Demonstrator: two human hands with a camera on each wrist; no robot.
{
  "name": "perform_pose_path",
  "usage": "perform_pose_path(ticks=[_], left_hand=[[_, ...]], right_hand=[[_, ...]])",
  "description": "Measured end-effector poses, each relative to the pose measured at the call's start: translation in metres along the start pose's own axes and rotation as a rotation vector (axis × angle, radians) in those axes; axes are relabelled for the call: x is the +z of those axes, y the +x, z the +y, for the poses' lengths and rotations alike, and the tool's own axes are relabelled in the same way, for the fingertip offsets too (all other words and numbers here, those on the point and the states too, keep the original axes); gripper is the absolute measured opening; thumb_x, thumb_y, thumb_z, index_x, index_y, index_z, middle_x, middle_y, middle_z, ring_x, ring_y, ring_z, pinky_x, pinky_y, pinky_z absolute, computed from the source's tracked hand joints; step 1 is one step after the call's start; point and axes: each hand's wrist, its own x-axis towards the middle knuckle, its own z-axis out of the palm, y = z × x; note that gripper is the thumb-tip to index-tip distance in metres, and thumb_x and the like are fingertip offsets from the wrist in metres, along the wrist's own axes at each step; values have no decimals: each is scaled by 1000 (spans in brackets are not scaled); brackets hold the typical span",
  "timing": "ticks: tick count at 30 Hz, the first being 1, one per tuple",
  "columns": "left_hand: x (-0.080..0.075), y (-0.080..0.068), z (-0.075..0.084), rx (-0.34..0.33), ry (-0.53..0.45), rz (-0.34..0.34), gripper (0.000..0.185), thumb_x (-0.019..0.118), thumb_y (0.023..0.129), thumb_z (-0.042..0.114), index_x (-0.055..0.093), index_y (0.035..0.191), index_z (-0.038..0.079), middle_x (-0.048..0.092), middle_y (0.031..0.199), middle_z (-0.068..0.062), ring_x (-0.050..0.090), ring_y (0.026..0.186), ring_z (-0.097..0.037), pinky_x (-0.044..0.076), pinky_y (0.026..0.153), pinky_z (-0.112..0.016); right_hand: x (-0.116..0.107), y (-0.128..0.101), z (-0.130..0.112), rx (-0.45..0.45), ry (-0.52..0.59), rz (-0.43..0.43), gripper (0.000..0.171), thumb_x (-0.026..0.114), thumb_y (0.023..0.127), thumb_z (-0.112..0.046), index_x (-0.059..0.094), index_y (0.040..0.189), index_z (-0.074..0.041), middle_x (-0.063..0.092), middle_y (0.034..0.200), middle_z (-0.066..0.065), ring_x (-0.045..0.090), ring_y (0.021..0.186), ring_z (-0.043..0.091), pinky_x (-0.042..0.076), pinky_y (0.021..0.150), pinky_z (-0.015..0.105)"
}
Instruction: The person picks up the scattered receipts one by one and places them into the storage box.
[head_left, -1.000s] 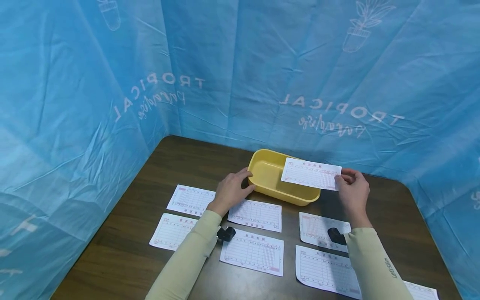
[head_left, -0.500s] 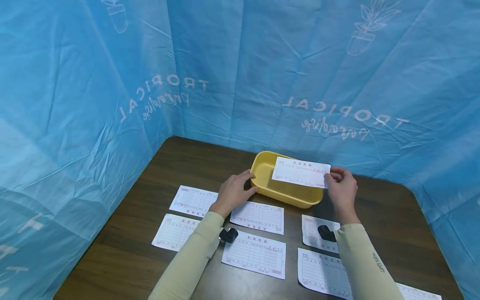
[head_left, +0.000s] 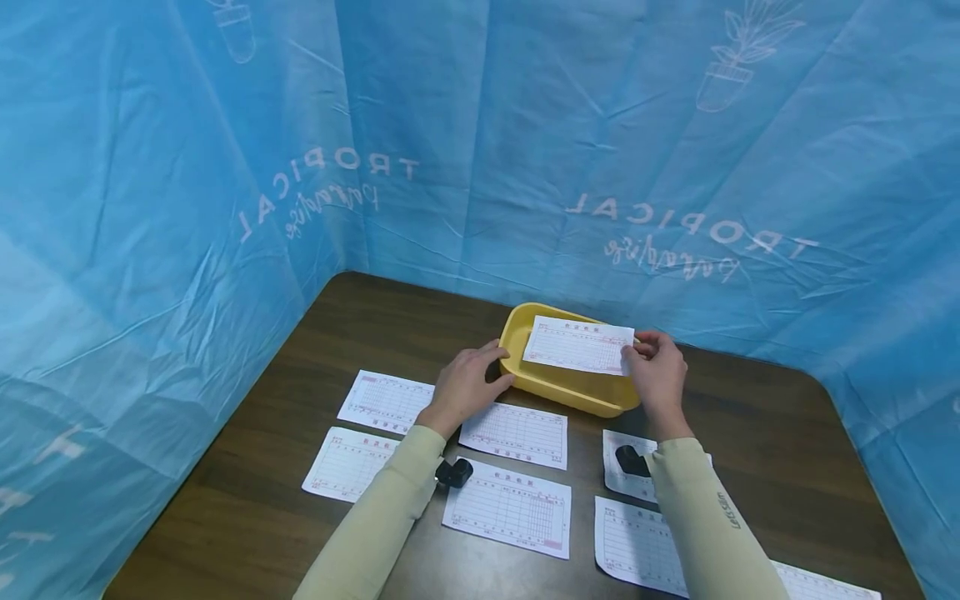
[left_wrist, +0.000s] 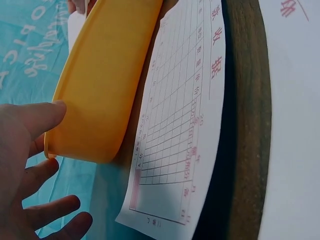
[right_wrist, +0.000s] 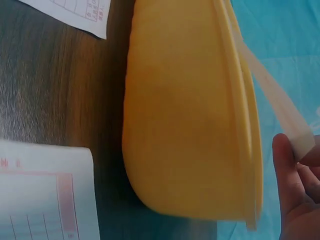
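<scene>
The right hand (head_left: 654,372) is pinching a printed slip (head_left: 577,345) by its right edge, holding it over the yellow tray (head_left: 558,387); the slip is hiding the tray's inside. The left hand (head_left: 467,386) is resting loosely curved against the tray's left end. Sleeves are covering parts of the forms (head_left: 507,507) lying on the counter (head_left: 247,508).

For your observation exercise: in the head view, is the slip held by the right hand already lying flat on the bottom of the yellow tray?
No, the right hand pinches the slip above the yellow tray.
</scene>
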Motion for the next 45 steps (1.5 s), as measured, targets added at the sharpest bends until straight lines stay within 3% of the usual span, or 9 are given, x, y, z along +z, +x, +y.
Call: perform_pose_path(ticks=[15, 22, 28, 45], left_hand=[[1, 0, -3, 8, -9, 9, 46, 62, 90, 51, 59, 131, 29, 38, 149, 11, 44, 128, -23, 42, 97, -51], [0, 0, 0, 27, -14, 14, 46, 62, 90, 50, 59, 130, 27, 39, 149, 8, 45, 127, -23, 42, 97, -50], [0, 0, -1, 13, -9, 7, 47, 62, 90, 49, 58, 133, 28, 39, 149, 7, 45, 128, -23, 42, 97, -51], [-1, 0, 1, -16, -17, -9, 49, 63, 90, 50, 57, 133, 29, 38, 150, 9, 47, 124, -23, 42, 96, -53]], right_hand=[[29, -7, -10, -98, -59, -102, 36, 64, 92, -15, 54, 124, -3, 60, 116, 15, 58, 100, 27, 51, 85, 42], [24, -10, -10, -162, -109, -98, 36, 65, 92, -16, 54, 123, -1, 56, 118, 15, 55, 106, 30, 48, 90, 46], [22, -10, -11, -155, -122, -92, 35, 64, 91, -19, 56, 121, -2, 49, 121, 16, 49, 112, 32, 45, 95, 46], [-3, -24, -4, -241, -221, -134, 50, 63, 93, -31, 51, 134, -5, 45, 133, 15, 47, 117, 32, 44, 97, 49]])
